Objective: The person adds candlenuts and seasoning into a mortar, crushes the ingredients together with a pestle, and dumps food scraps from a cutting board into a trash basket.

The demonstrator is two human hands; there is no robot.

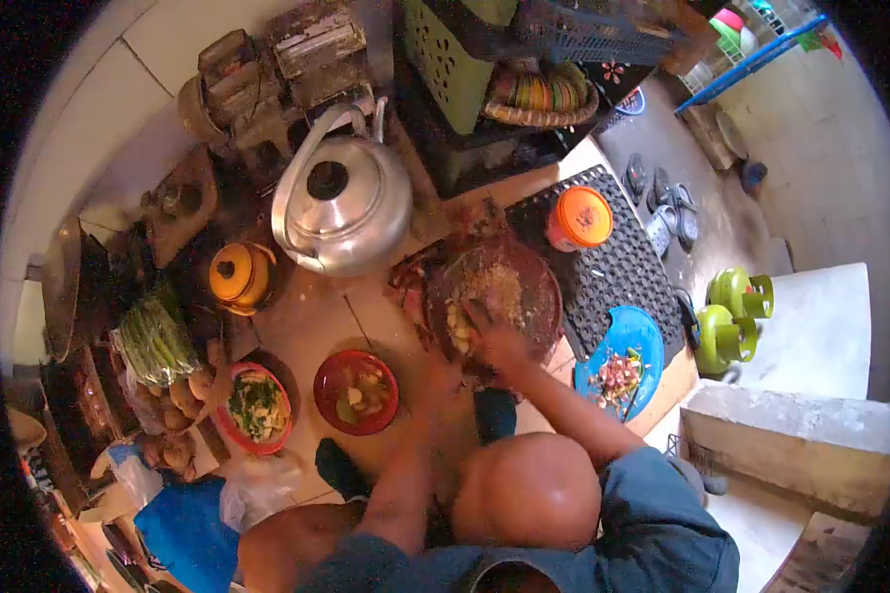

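Observation:
A wide, dark reddish stone mortar (547,314) sits on the tiled floor in front of me. Crumbly tan ground paste (494,287) covers its middle, and pale chunky pieces (459,328) lie at its left side. My right hand (499,351) reaches into the mortar, its fingers bent down at the pale pieces; what they grip, if anything, is hidden. Near the mortar's lower left rim is my left hand (443,376), blurred, with its fingers not readable. Left of it stands a red bowl (323,400) with pale and greenish pieces in liquid.
A large kettle (366,212) and a small orange lidded pot (237,280) stand behind. An oval dish of chopped greens (257,407) lies left. On the right are an orange-lidded tub (579,219), a blue plate with chopped bits (643,331) and green gas cylinders (717,336).

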